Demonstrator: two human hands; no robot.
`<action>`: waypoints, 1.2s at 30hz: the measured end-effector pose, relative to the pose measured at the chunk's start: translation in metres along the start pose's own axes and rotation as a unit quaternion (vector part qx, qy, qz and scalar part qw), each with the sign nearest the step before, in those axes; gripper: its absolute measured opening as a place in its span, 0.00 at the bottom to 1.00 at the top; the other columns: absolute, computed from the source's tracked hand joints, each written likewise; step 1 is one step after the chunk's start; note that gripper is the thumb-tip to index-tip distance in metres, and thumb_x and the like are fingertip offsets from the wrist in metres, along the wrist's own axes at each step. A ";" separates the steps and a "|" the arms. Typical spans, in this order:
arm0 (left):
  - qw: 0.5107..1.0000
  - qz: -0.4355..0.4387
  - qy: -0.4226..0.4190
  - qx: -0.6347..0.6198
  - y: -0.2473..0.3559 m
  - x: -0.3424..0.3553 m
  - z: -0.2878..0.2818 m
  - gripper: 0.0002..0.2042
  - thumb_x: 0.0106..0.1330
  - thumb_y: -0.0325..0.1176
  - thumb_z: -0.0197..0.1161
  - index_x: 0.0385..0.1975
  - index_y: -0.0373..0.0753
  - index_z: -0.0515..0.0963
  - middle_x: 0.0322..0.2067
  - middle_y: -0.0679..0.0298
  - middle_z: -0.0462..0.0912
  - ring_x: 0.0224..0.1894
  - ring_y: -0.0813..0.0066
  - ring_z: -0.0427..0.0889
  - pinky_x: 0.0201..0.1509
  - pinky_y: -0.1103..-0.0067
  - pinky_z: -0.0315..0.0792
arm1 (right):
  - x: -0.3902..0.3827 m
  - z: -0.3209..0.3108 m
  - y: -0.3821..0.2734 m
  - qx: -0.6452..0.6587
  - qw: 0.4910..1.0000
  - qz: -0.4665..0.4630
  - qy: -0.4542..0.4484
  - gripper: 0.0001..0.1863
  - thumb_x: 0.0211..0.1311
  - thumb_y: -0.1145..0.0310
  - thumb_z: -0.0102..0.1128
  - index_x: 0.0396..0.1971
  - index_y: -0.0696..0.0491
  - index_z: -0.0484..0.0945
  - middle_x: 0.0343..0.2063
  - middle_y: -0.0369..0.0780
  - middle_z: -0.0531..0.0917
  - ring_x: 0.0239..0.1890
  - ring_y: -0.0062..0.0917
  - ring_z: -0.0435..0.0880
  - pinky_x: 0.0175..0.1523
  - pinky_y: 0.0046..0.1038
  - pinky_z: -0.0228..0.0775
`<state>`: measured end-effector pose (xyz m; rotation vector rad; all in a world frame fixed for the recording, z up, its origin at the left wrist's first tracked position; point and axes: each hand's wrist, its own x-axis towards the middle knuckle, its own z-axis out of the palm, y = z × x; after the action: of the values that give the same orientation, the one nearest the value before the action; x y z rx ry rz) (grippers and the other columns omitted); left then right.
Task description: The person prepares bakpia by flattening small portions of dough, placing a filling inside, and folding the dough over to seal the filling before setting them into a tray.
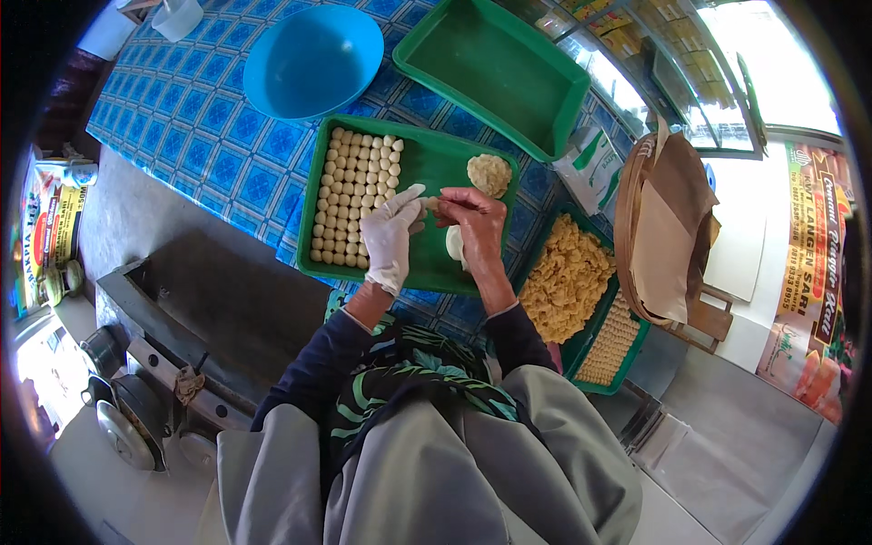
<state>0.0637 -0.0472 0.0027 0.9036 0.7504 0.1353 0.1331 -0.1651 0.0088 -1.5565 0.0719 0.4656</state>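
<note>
My left hand (391, 236), in a white glove, and my bare right hand (474, 218) meet over a green tray (427, 154). Between their fingertips they pinch a small piece of pale dough (431, 203). Close rows of small, round dough balls (350, 195) fill the tray's left half, next to my left hand. A rough lump of pale dough (490, 175) lies in the tray's far right corner, beyond my right hand. Under my right wrist sits a small white object (455, 243), partly hidden, perhaps a cup or bowl.
A blue basin (313, 59) and another green tray (490, 68) stand farther back on the blue patterned tablecloth (195, 118). At right, a tray holds a crumbly yellow mass (568, 282) and rows of small balls (609, 343). A woven round tray (649, 227) leans beside a glass cabinet (672, 73).
</note>
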 end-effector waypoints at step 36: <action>0.955 -0.125 -0.178 -0.200 0.006 0.011 -0.049 0.13 0.66 0.24 0.57 0.49 0.31 0.76 0.45 0.61 0.81 0.43 0.77 0.81 0.49 0.84 0.77 | 0.020 -0.076 -0.035 -0.127 0.988 0.067 -0.051 0.07 0.39 0.76 0.69 0.23 0.59 0.82 0.20 0.38 0.83 0.18 0.22 0.79 0.24 0.28 0.70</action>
<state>0.0419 -0.0066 -0.0173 0.4234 0.4693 -0.0979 0.1810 -0.2317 0.0324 -1.7819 0.0397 0.6812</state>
